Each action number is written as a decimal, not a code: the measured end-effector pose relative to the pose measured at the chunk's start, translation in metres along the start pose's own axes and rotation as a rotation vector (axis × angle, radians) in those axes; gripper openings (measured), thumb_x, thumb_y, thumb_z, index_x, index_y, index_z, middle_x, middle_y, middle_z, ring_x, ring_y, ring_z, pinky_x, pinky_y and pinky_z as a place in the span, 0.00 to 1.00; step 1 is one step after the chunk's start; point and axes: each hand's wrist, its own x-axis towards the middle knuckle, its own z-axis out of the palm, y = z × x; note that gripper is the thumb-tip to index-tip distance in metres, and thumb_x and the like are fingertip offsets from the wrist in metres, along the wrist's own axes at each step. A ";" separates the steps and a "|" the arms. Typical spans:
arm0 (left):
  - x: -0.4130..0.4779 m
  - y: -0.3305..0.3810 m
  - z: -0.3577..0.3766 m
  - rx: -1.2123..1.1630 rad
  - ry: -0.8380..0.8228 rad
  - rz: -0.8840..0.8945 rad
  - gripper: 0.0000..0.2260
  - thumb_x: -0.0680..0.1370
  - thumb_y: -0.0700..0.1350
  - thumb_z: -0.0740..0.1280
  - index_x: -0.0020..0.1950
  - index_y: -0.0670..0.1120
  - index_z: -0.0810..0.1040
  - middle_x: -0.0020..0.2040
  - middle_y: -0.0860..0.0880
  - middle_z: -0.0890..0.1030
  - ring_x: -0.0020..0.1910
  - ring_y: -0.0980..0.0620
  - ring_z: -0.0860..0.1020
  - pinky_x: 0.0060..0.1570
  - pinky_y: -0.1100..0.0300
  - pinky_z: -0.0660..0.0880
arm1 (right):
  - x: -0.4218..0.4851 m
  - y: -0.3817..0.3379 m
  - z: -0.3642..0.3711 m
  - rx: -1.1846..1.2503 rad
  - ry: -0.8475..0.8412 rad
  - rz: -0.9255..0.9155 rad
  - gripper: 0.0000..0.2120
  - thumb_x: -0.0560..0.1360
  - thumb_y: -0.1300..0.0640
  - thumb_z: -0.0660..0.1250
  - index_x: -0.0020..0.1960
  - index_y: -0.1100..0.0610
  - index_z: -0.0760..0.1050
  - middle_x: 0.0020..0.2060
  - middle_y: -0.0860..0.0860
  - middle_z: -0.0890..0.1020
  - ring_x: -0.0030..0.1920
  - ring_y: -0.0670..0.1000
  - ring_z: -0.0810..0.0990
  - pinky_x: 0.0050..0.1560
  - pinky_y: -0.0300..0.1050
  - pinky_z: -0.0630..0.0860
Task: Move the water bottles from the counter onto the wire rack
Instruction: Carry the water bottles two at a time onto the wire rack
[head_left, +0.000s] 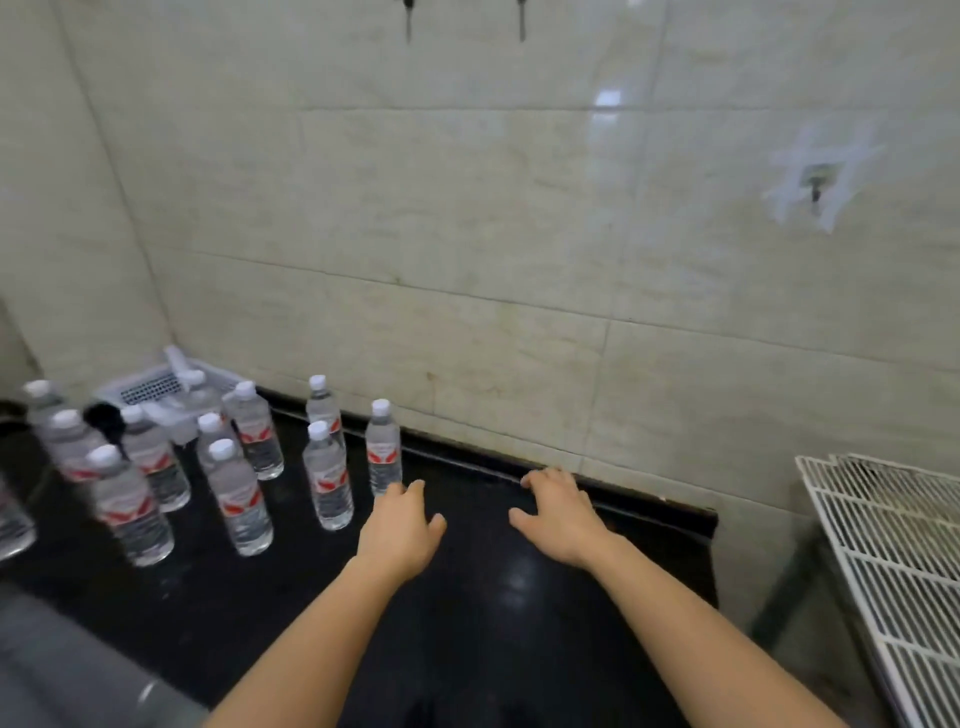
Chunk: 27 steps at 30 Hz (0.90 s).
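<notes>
Both bare arms reach out over the glossy black counter (519, 597). The left hand (400, 525) has its fingers loosely spread and grips nothing. The right hand (561, 514) is splayed too, palm down and holding nothing, with its fingertips by the raised back lip of the counter under the pale tiled wall (519, 234).

The nearest clear plastic water bottle with a white cap and red label (384, 449) stands upright at about 12 o'clock from the left hand. Its base is just beside the fingertips, though whether they touch it cannot be told. A second upright bottle (327, 478) of the same kind stands at 10 o'clock from that hand, close by. The rest of the bottles (236, 499) are clustered further out toward 9 o'clock, all upright on the counter. Behind them, in the corner, sits a white slotted plastic basket (150, 387).

The white wire rack (893, 561) lies at 3 o'clock from the right hand, well apart from it, past the counter's end, and carries no bottles in the part that shows.
</notes>
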 end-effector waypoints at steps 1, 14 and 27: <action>0.002 -0.015 -0.004 0.004 0.007 -0.024 0.27 0.79 0.51 0.61 0.75 0.44 0.61 0.70 0.43 0.67 0.69 0.43 0.67 0.64 0.48 0.70 | 0.008 -0.013 0.009 -0.006 -0.027 -0.015 0.25 0.78 0.48 0.61 0.71 0.57 0.65 0.66 0.54 0.70 0.68 0.55 0.65 0.67 0.53 0.66; 0.111 -0.143 -0.032 0.006 0.123 -0.207 0.25 0.78 0.49 0.63 0.73 0.44 0.62 0.69 0.42 0.67 0.67 0.41 0.67 0.64 0.49 0.69 | 0.172 -0.114 0.089 -0.016 -0.108 -0.136 0.25 0.77 0.48 0.63 0.70 0.56 0.64 0.65 0.55 0.72 0.66 0.57 0.68 0.64 0.54 0.68; 0.209 -0.179 -0.025 0.176 0.193 -0.122 0.22 0.81 0.53 0.57 0.73 0.48 0.62 0.60 0.46 0.73 0.61 0.45 0.69 0.51 0.50 0.75 | 0.301 -0.145 0.134 -0.136 0.069 -0.139 0.22 0.82 0.48 0.55 0.74 0.53 0.60 0.67 0.55 0.71 0.67 0.57 0.67 0.62 0.56 0.65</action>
